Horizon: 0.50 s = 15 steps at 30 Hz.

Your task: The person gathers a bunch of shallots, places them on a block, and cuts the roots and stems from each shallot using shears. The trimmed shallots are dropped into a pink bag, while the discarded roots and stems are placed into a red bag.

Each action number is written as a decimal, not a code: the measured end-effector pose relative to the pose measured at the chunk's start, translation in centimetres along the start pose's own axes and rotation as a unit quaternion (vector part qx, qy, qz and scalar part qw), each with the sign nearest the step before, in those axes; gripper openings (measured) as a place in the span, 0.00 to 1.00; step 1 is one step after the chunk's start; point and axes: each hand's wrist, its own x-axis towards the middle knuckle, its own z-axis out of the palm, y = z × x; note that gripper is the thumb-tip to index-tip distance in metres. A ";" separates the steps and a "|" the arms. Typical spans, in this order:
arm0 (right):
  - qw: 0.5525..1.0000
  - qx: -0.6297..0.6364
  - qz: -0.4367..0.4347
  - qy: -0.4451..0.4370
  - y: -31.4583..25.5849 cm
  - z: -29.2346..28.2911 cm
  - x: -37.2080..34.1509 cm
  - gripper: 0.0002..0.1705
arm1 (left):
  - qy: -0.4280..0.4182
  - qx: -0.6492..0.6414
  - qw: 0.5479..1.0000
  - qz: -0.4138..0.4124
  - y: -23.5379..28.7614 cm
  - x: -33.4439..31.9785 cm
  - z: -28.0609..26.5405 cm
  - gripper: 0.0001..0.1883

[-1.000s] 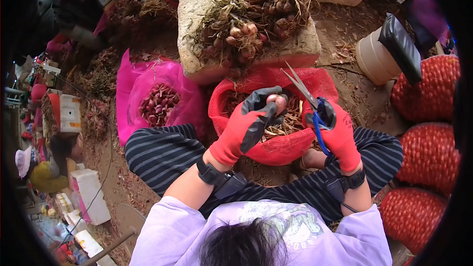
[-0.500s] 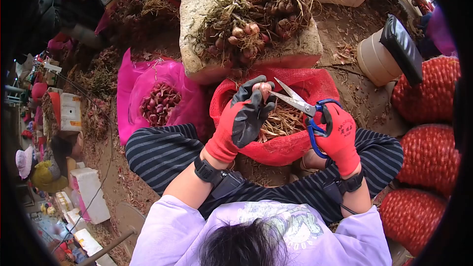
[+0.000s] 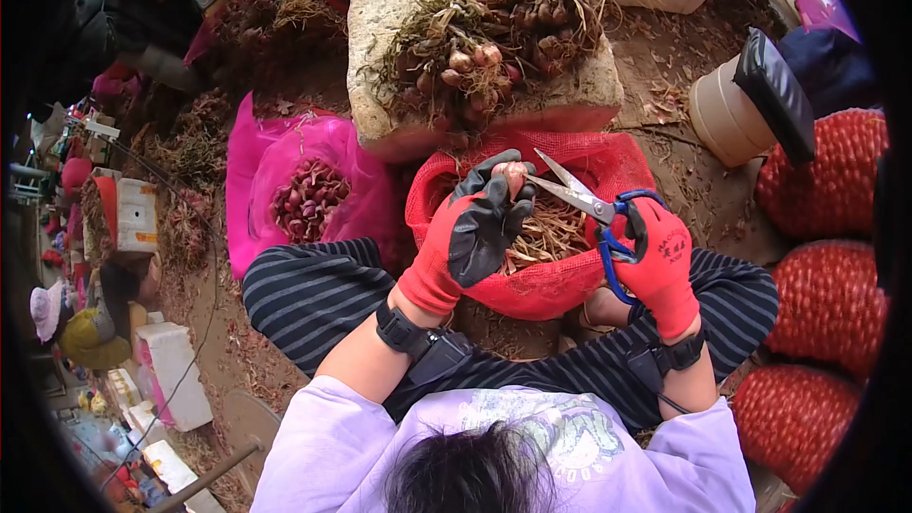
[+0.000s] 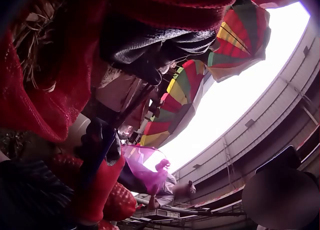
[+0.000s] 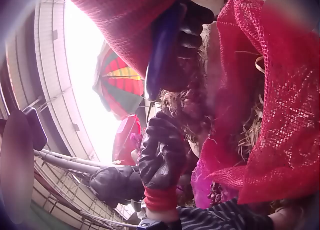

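In the head view my left hand [image 3: 475,237], in a red and black glove, pinches a pinkish shallot [image 3: 511,177] at its fingertips. My right hand [image 3: 660,261], gloved the same way, grips scissors [image 3: 598,209] by their blue handles. The blades are parted and point left, their tips right beside the shallot. Both hands are over a red mesh bag [image 3: 532,296] of dry cut stalks [image 3: 546,233]. The right wrist view shows the left hand's black fingers [image 5: 162,152] and a blue scissor handle [image 5: 162,55]; the shallot is hidden there.
Ahead, a pale foam block [image 3: 380,28] bears bunches of shallots with dry leaves [image 3: 475,57]. A pink bag [image 3: 249,218] of loose shallots [image 3: 309,201] lies left. Full red mesh sacks [image 3: 826,294] and a whitish bucket [image 3: 714,109] stand right.
The scissors have swung from pointing up to pointing left, their blades now by the shallot. My left hand has shifted the shallot slightly left and away from me.
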 end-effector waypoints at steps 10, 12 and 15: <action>1.000 -0.004 -0.004 0.003 0.0 -0.1 0.0 0.22 | 0.046 0.085 0.995 -0.005 0.0 -0.1 0.8 0.18; 1.000 -0.002 0.010 -0.001 0.0 -0.1 0.0 0.22 | 0.064 0.114 0.991 0.003 0.1 0.0 1.3 0.18; 1.000 -0.028 0.000 0.005 0.2 -0.3 0.1 0.22 | 0.053 0.115 0.991 0.040 -0.2 0.1 1.3 0.17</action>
